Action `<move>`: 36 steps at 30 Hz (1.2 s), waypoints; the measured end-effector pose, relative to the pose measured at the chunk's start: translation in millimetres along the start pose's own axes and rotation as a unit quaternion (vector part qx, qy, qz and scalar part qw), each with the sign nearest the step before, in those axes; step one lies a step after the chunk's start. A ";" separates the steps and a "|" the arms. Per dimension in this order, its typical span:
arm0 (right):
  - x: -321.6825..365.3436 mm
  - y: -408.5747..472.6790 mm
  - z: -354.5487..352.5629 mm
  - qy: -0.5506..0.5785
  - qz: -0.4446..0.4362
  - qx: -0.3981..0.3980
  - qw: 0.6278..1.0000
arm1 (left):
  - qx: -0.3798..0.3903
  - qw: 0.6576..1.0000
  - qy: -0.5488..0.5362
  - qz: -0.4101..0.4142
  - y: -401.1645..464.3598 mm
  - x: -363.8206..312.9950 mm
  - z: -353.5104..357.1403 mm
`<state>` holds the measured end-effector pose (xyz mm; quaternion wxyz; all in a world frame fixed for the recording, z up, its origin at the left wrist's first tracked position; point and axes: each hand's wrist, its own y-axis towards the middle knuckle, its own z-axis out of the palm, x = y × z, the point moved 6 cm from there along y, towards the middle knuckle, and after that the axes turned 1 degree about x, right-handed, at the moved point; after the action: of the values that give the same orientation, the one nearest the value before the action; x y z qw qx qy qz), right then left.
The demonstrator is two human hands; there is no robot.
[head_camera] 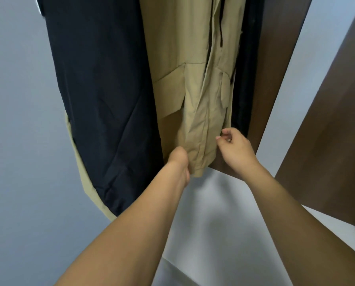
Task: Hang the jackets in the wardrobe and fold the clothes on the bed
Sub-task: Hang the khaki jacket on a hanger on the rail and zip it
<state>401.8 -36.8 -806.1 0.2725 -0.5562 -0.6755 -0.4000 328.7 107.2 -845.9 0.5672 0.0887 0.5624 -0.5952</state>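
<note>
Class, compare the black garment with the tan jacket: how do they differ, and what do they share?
The black garment hangs untouched; the tan jacket has its hem in the left hand. The black garment looks plain; the tan jacket shows pocket flaps. Both hang side by side.

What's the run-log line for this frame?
left hand: grips beige jacket hem | right hand: holds nothing, beside hem | black garment: hangs left

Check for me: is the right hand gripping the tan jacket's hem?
No. The right hand hovers beside the tan jacket with fingers loosely curled, holding nothing; only the left hand grips the hem.
</note>
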 end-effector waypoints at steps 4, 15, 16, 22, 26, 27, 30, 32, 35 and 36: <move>16.0 7.5 -20.4 -0.011 -0.002 -0.003 1.000 | 0.023 0.999 0.022 0.005 -22.2 -28.6 24.5; 84.1 46.5 -67.4 -0.054 -0.018 -0.004 0.998 | 0.043 0.998 0.034 -0.023 -56.5 -114.9 82.3; 93.9 48.2 -73.9 -0.057 -0.008 0.009 0.998 | 0.036 0.998 0.037 -0.044 -69.2 -124.5 87.8; 184.3 55.9 -147.6 -0.076 0.058 0.056 0.994 | 0.028 0.995 0.030 -0.089 -175.8 -215.9 136.6; 263.5 51.3 -205.3 -0.083 0.080 0.070 0.991 | 0.047 0.998 0.020 -0.048 -242.9 -282.1 162.5; 278.9 48.7 -214.6 -0.085 0.080 0.075 0.990 | 0.059 0.997 0.015 -0.039 -254.3 -292.9 166.4; 348.2 40.3 -260.8 -0.100 0.094 0.084 0.987 | 0.044 0.999 0.020 -0.016 -313.0 -347.6 175.3; 393.5 31.4 -286.9 -0.103 0.105 0.089 0.985 | 0.024 0.998 0.055 0.011 -353.2 -382.2 173.0; 451.5 22.8 -318.4 -0.088 0.121 0.093 0.984 | -0.002 0.996 0.086 -0.016 -404.3 -421.3 167.9; 467.4 19.3 -327.4 -0.085 0.124 0.091 0.984 | 0.000 0.995 0.095 -0.020 -419.2 -432.4 168.2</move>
<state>286.6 -62.5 -247.4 0.3112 -0.6401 -0.6559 -0.2513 240.8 110.8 -226.9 0.4990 0.1334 0.6154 -0.5954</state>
